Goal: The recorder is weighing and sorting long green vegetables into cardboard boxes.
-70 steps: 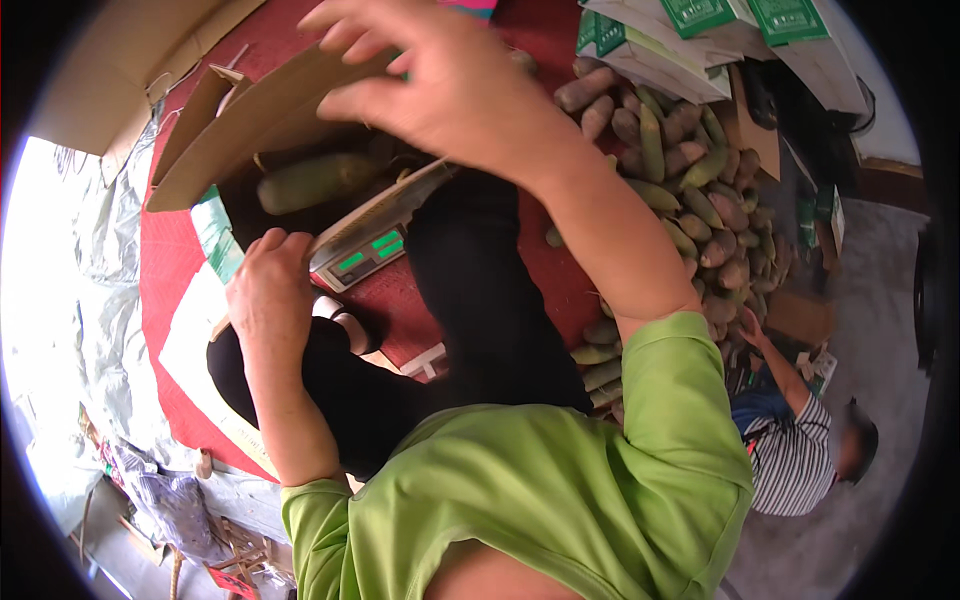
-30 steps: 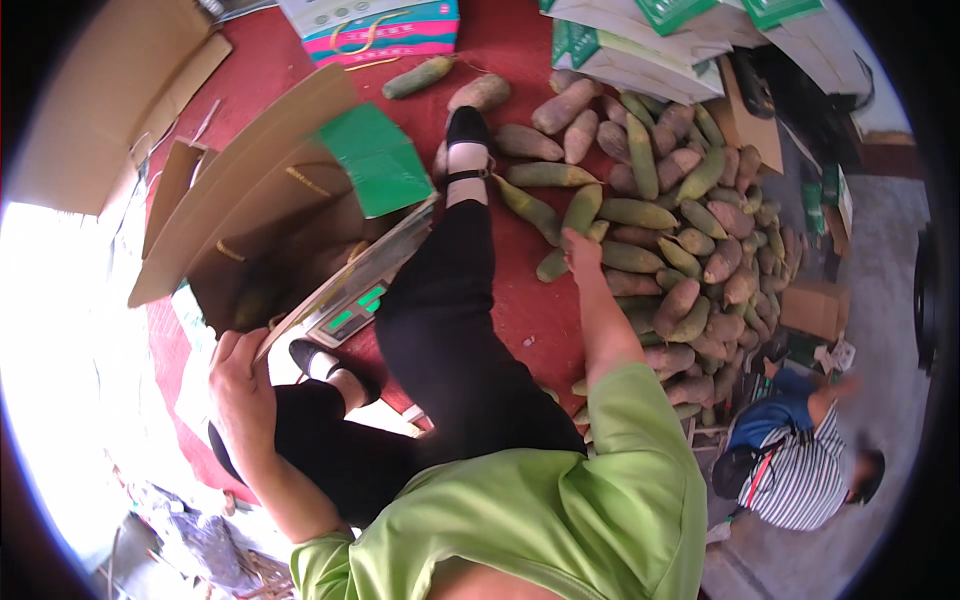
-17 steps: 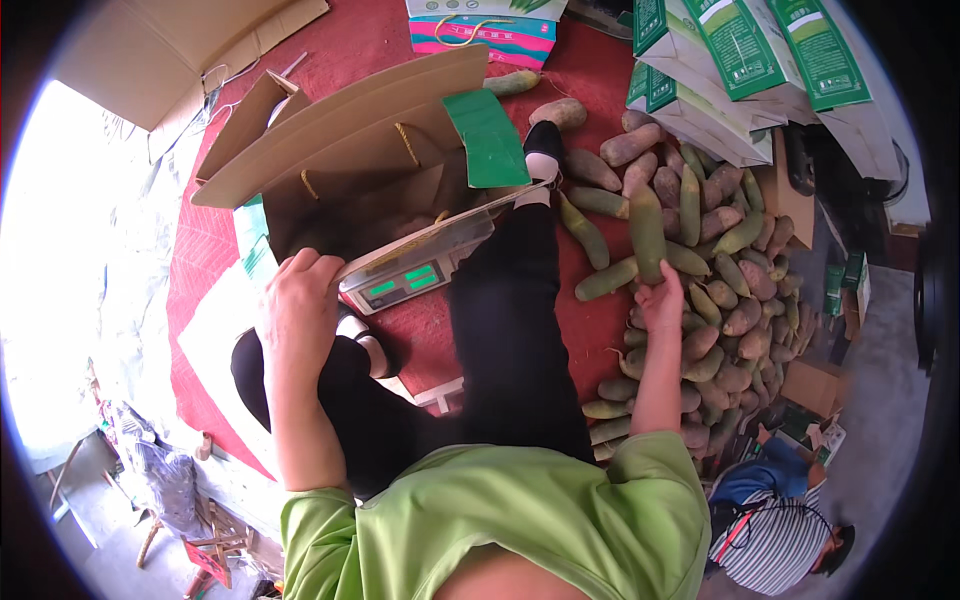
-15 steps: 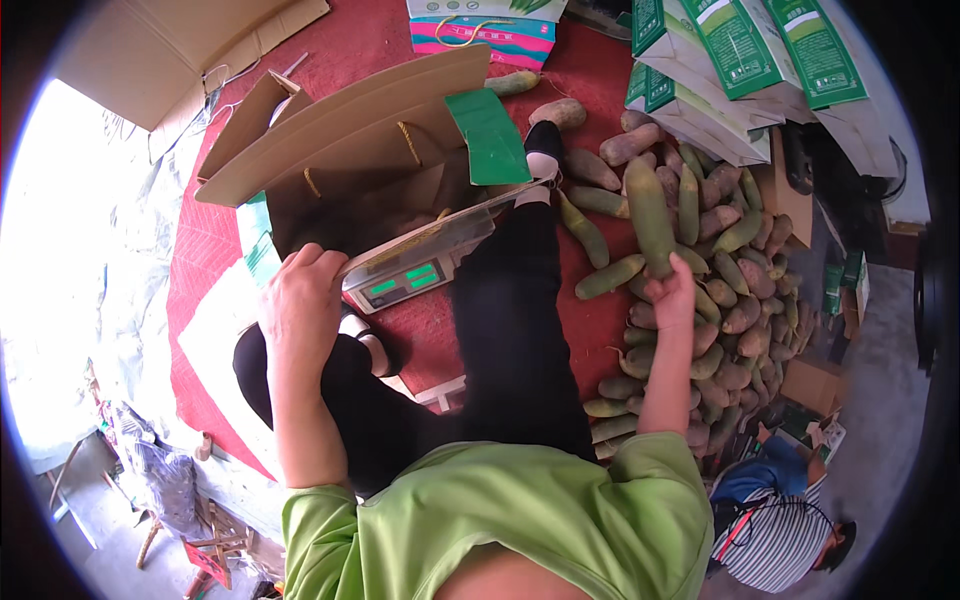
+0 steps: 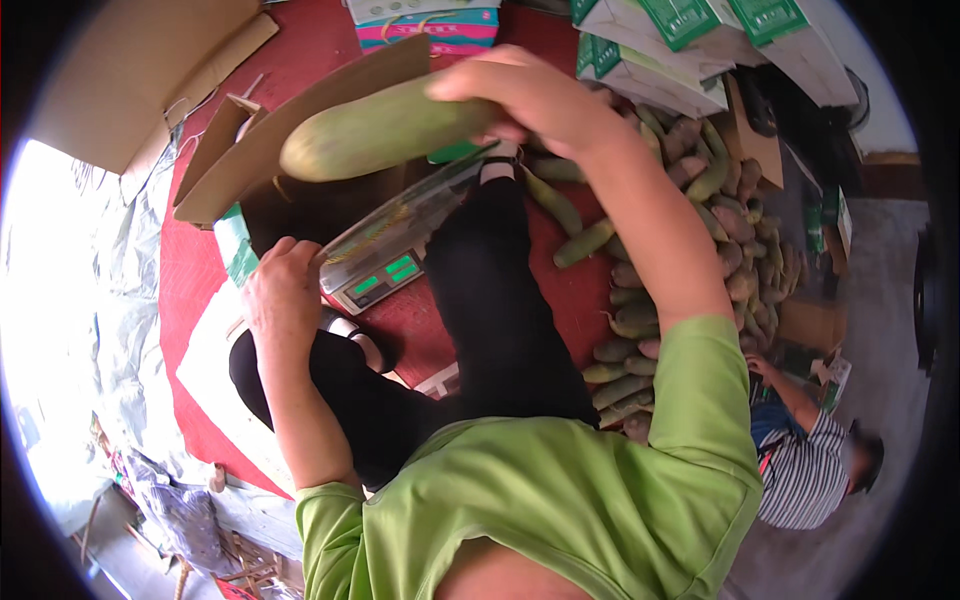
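A large green radish (image 5: 385,130) is lifted over the opened cardboard box (image 5: 390,65), its pale tip pointing left. My right hand (image 5: 525,100) is closed around the other end, slightly blurred. Beneath it, the box stands on a digital scale (image 5: 385,280) with green lit displays. My left hand (image 5: 280,295) is closed on the box's near left edge, thumb and fingers pinching the rim. The raised radish hides part of the box's dark inside, so its contents cannot be made out.
A big pile of green and brownish radishes (image 5: 735,225) lies right of my legs on the red mat (image 5: 190,330). Green-and-white cartons (image 5: 660,75) stack behind it. A pink-and-blue gift box (image 5: 430,32) lies at the back. Another person (image 5: 815,465) is at lower right.
My right hand has carried the radish up and left from the pile to above the box. My left hand keeps its hold on the box's edge. The view has shifted slightly.
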The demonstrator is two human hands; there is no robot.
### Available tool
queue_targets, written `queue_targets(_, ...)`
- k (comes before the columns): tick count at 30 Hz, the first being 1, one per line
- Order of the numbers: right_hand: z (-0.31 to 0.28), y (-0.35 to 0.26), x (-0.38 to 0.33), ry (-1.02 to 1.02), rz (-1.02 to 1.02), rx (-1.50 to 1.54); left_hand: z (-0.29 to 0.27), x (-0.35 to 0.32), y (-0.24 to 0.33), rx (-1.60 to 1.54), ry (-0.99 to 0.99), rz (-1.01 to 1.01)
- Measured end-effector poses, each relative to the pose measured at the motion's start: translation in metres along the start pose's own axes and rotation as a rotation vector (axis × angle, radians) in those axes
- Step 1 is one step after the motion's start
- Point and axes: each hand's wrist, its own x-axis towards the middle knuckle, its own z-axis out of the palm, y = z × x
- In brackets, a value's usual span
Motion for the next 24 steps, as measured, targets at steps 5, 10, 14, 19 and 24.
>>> queue_targets(5,0.019,0.030,0.034,0.180,-0.072,-0.360,-0.002,-0.001,-0.001,-0.007,-0.003,-0.002)
queue_targets(10,-0.026,0.078,-0.026,0.642,-0.099,0.104,-0.002,-0.001,0.003,-0.007,0.009,-0.006)
queue_targets(14,-0.050,0.197,-0.089,0.824,0.214,0.187,-0.003,0.000,0.008,-0.006,0.019,0.012)
queue_targets(19,-0.038,0.357,-0.175,0.812,0.672,0.271,0.001,-0.001,0.004,-0.090,0.038,0.027)
queue_targets(24,-0.006,0.417,-0.209,0.852,0.939,0.260,0.004,0.001,0.002,-0.101,0.040,0.038)
